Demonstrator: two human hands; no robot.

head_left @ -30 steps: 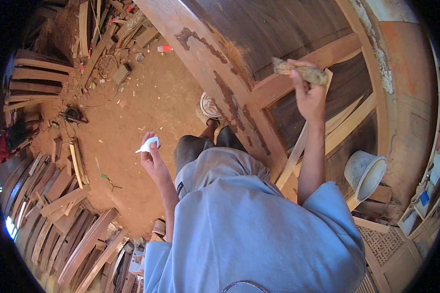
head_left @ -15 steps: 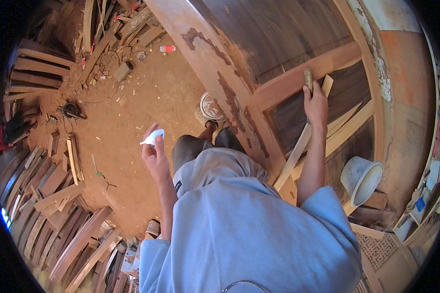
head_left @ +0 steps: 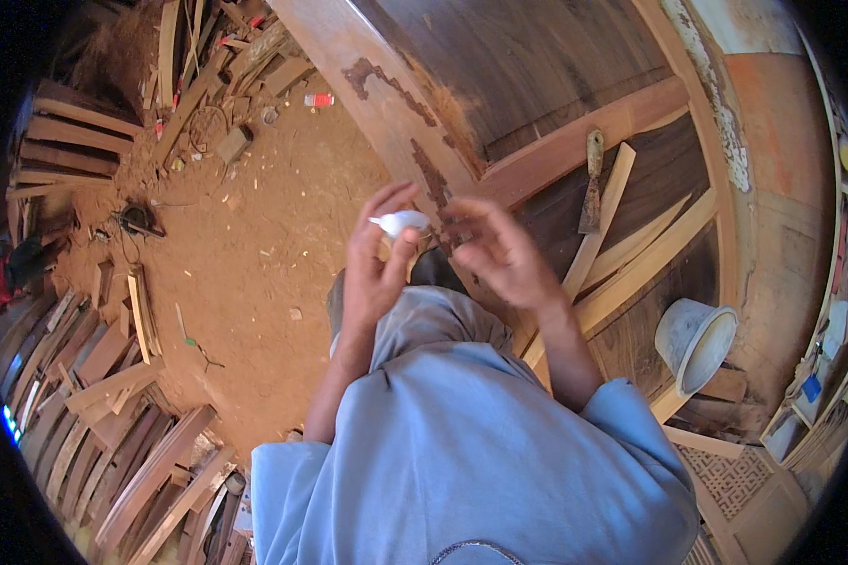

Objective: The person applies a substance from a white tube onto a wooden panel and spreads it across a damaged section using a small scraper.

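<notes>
My left hand [head_left: 377, 259] is closed around a small white bottle with a pointed nozzle [head_left: 402, 222], held in front of my body. Close by on its right, my right hand [head_left: 502, 250] is raised with its fingers apart and blurred by motion; nothing shows in it. A scraper [head_left: 592, 181] with a worn handle and a rusty blade lies on the dark panel of a large wooden door [head_left: 528, 174]. Brown filler patches [head_left: 431, 174] run along the door's near stile, beside my hands.
Loose wooden strips [head_left: 645, 250] lie across the door, with a whitish bucket [head_left: 695, 346] at its right end. Stacked curved timbers [head_left: 113, 471] fill the lower left. Offcuts [head_left: 234, 141] and a power tool [head_left: 138, 217] rest on the brown dirt floor [head_left: 254, 245].
My right hand has let go of the scraper, leaving it on the door, and moved left toward my body. My left hand has brought the white bottle rightward, close to the right hand.
</notes>
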